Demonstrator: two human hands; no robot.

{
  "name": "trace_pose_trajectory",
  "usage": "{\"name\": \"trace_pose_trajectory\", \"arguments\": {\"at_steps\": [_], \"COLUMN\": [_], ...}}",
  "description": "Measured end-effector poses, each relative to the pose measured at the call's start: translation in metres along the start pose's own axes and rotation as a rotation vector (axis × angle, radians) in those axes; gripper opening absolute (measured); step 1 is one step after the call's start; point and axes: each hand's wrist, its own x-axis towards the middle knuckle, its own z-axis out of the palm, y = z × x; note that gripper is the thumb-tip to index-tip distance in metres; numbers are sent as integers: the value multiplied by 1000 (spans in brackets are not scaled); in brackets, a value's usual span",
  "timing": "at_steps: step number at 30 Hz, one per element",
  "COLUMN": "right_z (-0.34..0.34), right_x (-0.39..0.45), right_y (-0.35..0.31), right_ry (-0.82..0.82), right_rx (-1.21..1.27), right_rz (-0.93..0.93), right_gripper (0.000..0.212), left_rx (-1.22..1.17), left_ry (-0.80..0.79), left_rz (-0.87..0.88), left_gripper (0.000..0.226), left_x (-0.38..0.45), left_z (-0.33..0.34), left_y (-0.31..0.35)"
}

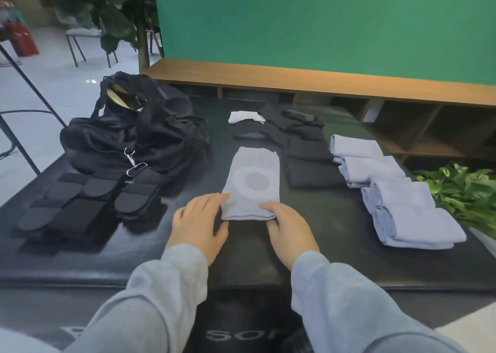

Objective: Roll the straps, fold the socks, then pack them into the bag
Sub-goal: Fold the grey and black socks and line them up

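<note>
A light blue sock (252, 180) with a pale ring pattern lies flat in the middle of the black table (335, 234). My left hand (200, 223) touches its near left corner with straight fingers. My right hand (291, 229) pinches the near right edge, where the fabric is doubled over. Several folded light blue socks (397, 191) are stacked in a row to the right. Black socks (308, 162) lie behind the centre with a white piece (245, 117). Black straps (88, 205) lie flat at the left. The black bag (134, 132) sits open at the back left.
A metal clip (132, 162) on the bag's strap hangs over the straps. A leafy green plant (461, 191) stands off the table's right edge. A wooden shelf (322, 84) and green wall are behind. A chair and a red extinguisher stand at far left.
</note>
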Motion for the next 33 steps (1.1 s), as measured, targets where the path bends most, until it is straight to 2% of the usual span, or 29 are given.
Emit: {"name": "trace_pose_trajectory", "arguments": {"at_steps": [3, 8, 15, 21, 33], "right_z": [0, 1, 2, 1, 3], "right_x": [0, 1, 0, -1, -3], "right_y": [-2, -1, -4, -7, -7], "right_ry": [-17, 5, 91, 133, 173], "right_rx": [2, -23, -59, -81, -200], "right_rz": [22, -2, 5, 1, 56], "right_gripper": [34, 36, 21, 8, 39], "left_rx": [-16, -72, -101, -121, -193], "left_ry": [-7, 26, -12, -38, 5], "left_rz": [33, 10, -69, -186, -290], "left_gripper": [47, 30, 29, 18, 15], "left_x": [2, 3, 1, 2, 1], "left_z": [4, 6, -2, -6, -6], "left_y": [1, -2, 4, 8, 12]}}
